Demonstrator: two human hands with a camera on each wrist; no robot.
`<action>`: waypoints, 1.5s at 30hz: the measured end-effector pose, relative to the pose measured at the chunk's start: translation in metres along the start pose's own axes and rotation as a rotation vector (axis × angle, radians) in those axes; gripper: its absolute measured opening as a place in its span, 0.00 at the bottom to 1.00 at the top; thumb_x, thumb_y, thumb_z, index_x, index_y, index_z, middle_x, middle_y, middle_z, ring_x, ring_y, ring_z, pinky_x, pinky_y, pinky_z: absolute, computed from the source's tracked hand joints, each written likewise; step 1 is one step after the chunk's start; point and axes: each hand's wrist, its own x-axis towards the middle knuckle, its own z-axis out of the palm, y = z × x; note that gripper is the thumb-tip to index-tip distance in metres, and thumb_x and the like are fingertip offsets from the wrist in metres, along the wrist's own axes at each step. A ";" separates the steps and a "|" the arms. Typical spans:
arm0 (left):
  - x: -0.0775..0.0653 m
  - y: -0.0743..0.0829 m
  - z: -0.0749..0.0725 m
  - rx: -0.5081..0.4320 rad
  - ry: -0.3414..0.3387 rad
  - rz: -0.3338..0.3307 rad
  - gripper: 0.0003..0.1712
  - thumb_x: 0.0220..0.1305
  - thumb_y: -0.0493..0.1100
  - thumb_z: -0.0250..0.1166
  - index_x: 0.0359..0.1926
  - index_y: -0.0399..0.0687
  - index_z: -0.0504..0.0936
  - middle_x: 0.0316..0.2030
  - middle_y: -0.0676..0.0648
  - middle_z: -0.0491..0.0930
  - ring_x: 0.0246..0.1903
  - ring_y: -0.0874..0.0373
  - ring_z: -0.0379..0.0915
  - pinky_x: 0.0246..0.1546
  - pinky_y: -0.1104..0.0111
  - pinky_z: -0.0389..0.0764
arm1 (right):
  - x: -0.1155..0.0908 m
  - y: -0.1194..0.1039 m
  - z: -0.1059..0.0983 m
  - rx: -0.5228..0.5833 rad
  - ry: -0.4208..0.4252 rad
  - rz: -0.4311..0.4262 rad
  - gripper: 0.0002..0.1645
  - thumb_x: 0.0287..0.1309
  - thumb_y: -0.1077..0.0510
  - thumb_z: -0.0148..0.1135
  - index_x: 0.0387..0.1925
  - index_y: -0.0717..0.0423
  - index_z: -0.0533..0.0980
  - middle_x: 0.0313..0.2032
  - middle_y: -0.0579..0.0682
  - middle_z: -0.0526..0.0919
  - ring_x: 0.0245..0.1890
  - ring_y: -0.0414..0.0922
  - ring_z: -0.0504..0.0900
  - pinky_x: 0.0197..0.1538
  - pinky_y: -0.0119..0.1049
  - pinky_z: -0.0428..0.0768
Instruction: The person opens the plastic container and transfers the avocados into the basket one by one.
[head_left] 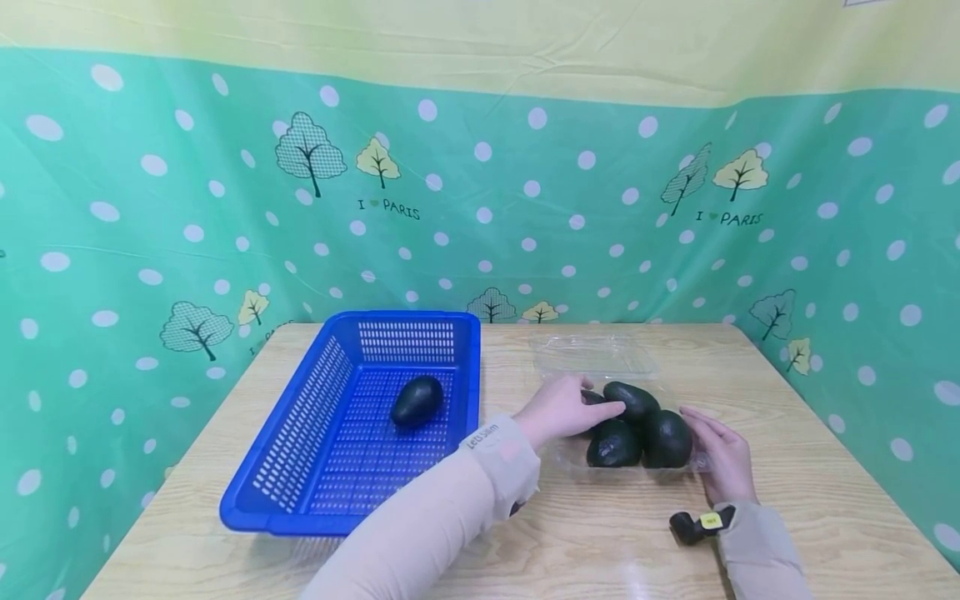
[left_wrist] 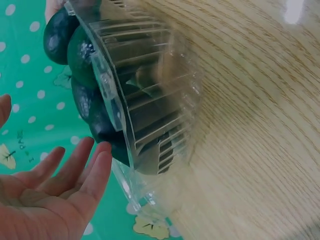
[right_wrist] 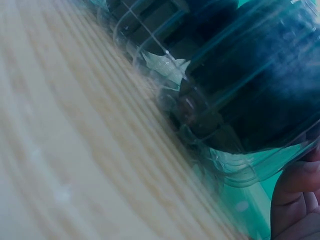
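Observation:
Several dark avocados (head_left: pixel 667 439) sit bunched in a clear plastic clamshell container (head_left: pixel 600 472) on the table's right side. From the left, my left hand (head_left: pixel 566 408) reaches over the container, thumb and fingers spread around the leftmost avocado (head_left: pixel 591 398), which it partly hides. In the left wrist view, the left hand's fingers (left_wrist: pixel 82 175) are extended close beside the avocados; contact is hard to make out. My right hand (head_left: pixel 723 454) holds the container's right side, its thumb (right_wrist: pixel 295 185) at the plastic edge in the right wrist view.
A blue perforated basket (head_left: pixel 474 367) stands on the left, with a single avocado (head_left: pixel 417 402) inside. The container's transparent lid (head_left: pixel 592 354) lies folded back behind it. A polka-dot cloth (head_left: pixel 480 183) hangs around the wooden table (head_left: pixel 600 542).

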 end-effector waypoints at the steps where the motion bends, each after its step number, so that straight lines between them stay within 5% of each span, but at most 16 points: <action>1: 0.000 0.000 0.001 0.014 0.001 0.007 0.38 0.60 0.67 0.64 0.60 0.45 0.78 0.54 0.46 0.83 0.54 0.57 0.78 0.55 0.67 0.78 | 0.000 0.000 0.000 0.005 0.001 0.000 0.10 0.65 0.61 0.62 0.39 0.44 0.87 0.39 0.31 0.88 0.39 0.29 0.85 0.42 0.22 0.82; 6: 0.001 -0.001 0.004 0.023 -0.005 0.015 0.29 0.59 0.66 0.66 0.45 0.47 0.84 0.37 0.52 0.84 0.38 0.62 0.75 0.41 0.72 0.76 | 0.001 0.002 0.000 0.021 0.010 0.001 0.10 0.64 0.61 0.63 0.38 0.46 0.88 0.40 0.32 0.88 0.39 0.29 0.85 0.42 0.22 0.82; 11: -0.001 0.000 0.006 0.019 -0.021 0.002 0.28 0.59 0.66 0.66 0.17 0.51 0.71 0.14 0.56 0.63 0.21 0.61 0.63 0.24 0.72 0.63 | 0.001 0.002 0.000 0.026 0.003 0.003 0.10 0.65 0.61 0.63 0.39 0.45 0.88 0.39 0.32 0.88 0.37 0.30 0.85 0.40 0.22 0.81; 18: -0.001 -0.001 0.011 0.025 -0.059 0.013 0.35 0.60 0.64 0.66 0.09 0.53 0.60 0.08 0.57 0.53 0.12 0.63 0.50 0.16 0.72 0.55 | -0.001 0.001 0.001 0.006 -0.003 0.004 0.11 0.65 0.60 0.62 0.38 0.42 0.88 0.38 0.32 0.88 0.36 0.29 0.85 0.39 0.22 0.81; 26: 0.000 -0.005 0.021 0.078 -0.101 -0.020 0.26 0.59 0.67 0.65 0.21 0.51 0.76 0.17 0.55 0.68 0.21 0.60 0.66 0.22 0.71 0.66 | -0.002 0.000 0.001 -0.010 -0.011 -0.001 0.11 0.65 0.59 0.62 0.38 0.41 0.88 0.38 0.32 0.88 0.36 0.29 0.85 0.38 0.22 0.81; 33: -0.003 -0.004 0.023 0.114 -0.089 0.002 0.26 0.58 0.66 0.67 0.24 0.49 0.79 0.18 0.55 0.68 0.22 0.60 0.67 0.24 0.72 0.67 | -0.002 -0.001 0.001 -0.019 -0.005 0.004 0.11 0.65 0.59 0.63 0.37 0.41 0.88 0.37 0.31 0.88 0.37 0.29 0.85 0.41 0.22 0.81; 39: -0.007 -0.002 0.025 0.170 -0.088 0.016 0.31 0.57 0.66 0.67 0.46 0.46 0.85 0.38 0.52 0.83 0.37 0.62 0.76 0.41 0.73 0.77 | -0.002 -0.001 0.001 -0.031 -0.011 0.007 0.11 0.66 0.59 0.62 0.37 0.40 0.88 0.37 0.32 0.88 0.38 0.29 0.85 0.42 0.22 0.81; 45: -0.009 -0.002 0.028 0.190 -0.102 0.013 0.35 0.58 0.66 0.67 0.58 0.49 0.81 0.53 0.51 0.83 0.53 0.60 0.78 0.56 0.69 0.76 | -0.001 0.000 -0.001 -0.034 -0.012 0.014 0.11 0.66 0.59 0.62 0.37 0.40 0.87 0.37 0.32 0.88 0.38 0.29 0.84 0.41 0.22 0.81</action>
